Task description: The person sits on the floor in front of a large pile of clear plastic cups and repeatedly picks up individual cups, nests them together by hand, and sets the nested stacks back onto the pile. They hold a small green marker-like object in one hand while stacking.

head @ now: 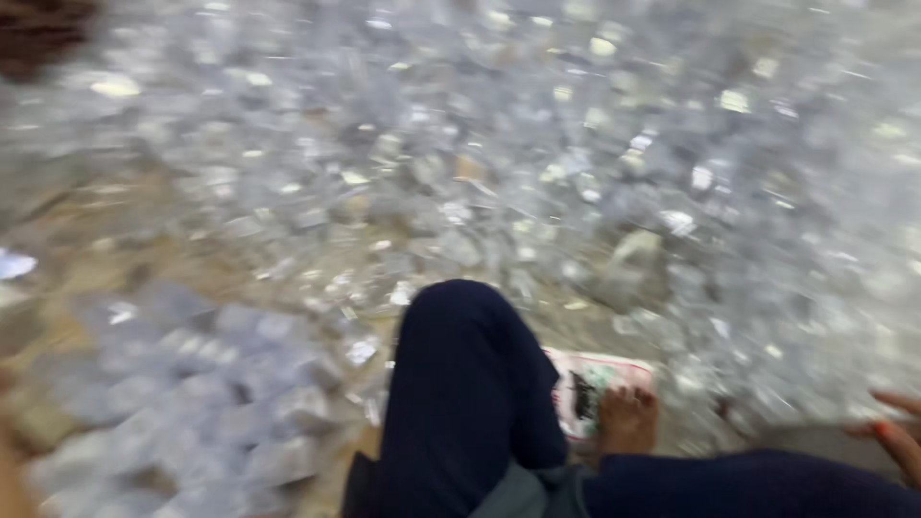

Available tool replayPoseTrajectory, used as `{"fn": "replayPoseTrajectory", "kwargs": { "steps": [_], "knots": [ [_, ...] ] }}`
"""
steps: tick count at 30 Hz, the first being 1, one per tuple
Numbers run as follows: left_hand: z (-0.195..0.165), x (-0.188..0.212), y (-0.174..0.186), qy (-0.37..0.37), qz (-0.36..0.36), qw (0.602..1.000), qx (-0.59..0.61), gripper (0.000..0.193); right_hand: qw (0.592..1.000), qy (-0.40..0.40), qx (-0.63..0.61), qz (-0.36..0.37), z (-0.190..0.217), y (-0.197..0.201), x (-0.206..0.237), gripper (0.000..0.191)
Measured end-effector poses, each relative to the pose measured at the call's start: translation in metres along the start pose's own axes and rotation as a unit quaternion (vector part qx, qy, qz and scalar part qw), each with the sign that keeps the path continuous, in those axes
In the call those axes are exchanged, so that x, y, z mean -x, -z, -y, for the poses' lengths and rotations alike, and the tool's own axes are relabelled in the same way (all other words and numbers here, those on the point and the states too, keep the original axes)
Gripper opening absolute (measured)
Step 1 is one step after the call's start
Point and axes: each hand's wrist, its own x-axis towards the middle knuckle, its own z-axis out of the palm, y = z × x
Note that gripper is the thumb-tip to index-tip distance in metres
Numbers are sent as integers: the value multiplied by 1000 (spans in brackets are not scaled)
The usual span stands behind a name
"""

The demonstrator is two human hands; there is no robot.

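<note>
The view is badly blurred: a wide heap of clear plastic pieces covers the floor, with a smaller pile at the lower left. A knee in dark blue trousers rises in the middle, and a bare foot rests on a white-and-red printed sheet beside it. Only fingertips of the right hand show at the right edge — loosely spread, holding nothing, just short of the heap — while the left hand is out of view.

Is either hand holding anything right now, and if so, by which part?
Nothing is visibly held. Only the right hand shows, at the frame's edge beside the heap of clear plastic pieces; the blur hides its grip. The left hand is out of view.
</note>
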Motion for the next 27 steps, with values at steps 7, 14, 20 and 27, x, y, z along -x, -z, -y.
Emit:
{"fn": "replayPoseTrajectory", "kwargs": {
  "steps": [7, 14, 20, 27],
  "knots": [
    [39, 87, -208, -192, -61, 963, -181, 44, 991, -64, -79, -90, -53, 79, 28, 53],
    [16, 70, -190, -211, 122, 962, -121, 41, 989, -61, 30, -134, -34, 74, 54, 50],
    [42, 87, -233, -251, -37, 952, -173, 45, 969, -181, -70, -150, -114, 103, 61, 54],
    [28, 74, -204, -187, 170, 966, -51, 37, 970, -112, -92, -196, -104, 101, 97, 60]
  ]
}}
